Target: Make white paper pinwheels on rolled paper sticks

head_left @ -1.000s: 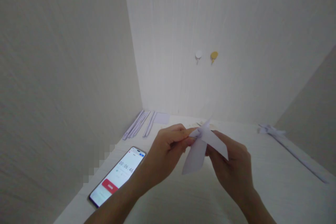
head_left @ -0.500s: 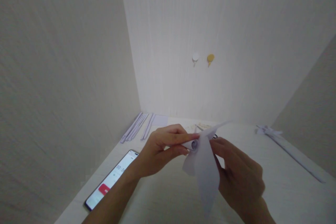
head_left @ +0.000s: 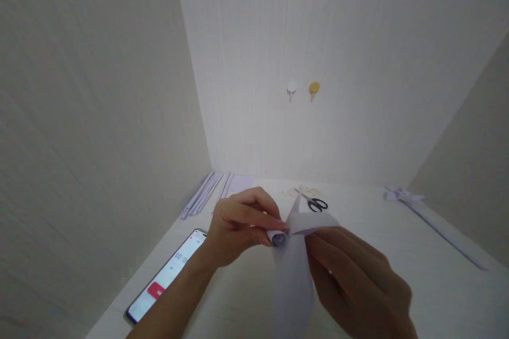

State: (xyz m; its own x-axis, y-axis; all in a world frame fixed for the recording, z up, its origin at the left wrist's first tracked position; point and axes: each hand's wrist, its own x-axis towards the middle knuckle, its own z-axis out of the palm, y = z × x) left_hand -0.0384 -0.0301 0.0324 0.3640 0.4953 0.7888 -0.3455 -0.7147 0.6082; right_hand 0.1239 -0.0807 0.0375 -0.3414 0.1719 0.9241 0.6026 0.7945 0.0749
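Your left hand has rolled the paper tighter than a moment ago, pinching the roll above the bench; your right hand now grips the loose flap lower.

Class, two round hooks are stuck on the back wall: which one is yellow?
The right hook is yellow; the left hook beside it is white.

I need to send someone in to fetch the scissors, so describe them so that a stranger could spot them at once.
Start at the back wall with its white hook and yellow hook. Below them, on the white table, the scissors lie flat, beyond the left hand and right hand holding the paper. Their black handles stand out among the pale paper things.
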